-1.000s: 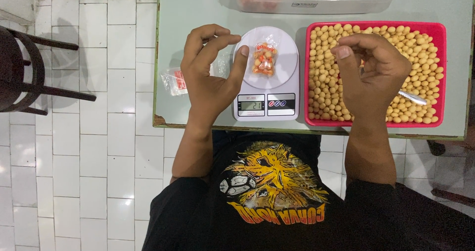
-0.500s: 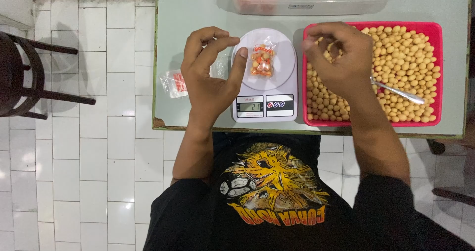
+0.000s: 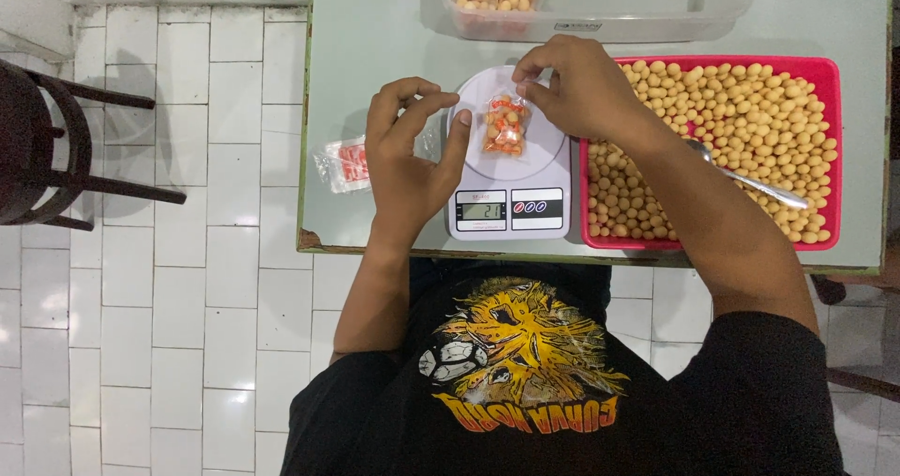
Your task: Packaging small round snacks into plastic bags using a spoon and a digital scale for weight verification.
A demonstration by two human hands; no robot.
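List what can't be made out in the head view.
- Right hand: fingertips curl over the bag top, so its grip is hidden.
- Spoon: bowl end hidden under the right forearm.
- Clear tub: far side cut off by the top edge.
- Stool: cut off by the left edge.

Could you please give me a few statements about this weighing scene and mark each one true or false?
1. A small clear bag of round snacks lies on the white kitchen scale. True.
2. The right hand is down in the red tray. False: it is over the scale, fingertips at the bag's top.
3. A metal spoon lies in the red tray among the round snacks. True.
4. The left hand holds the spoon. False: it holds nothing visible and rests beside the scale, thumb at the pan's edge.
5. A flat empty packet lies on the table left of the left hand. True.
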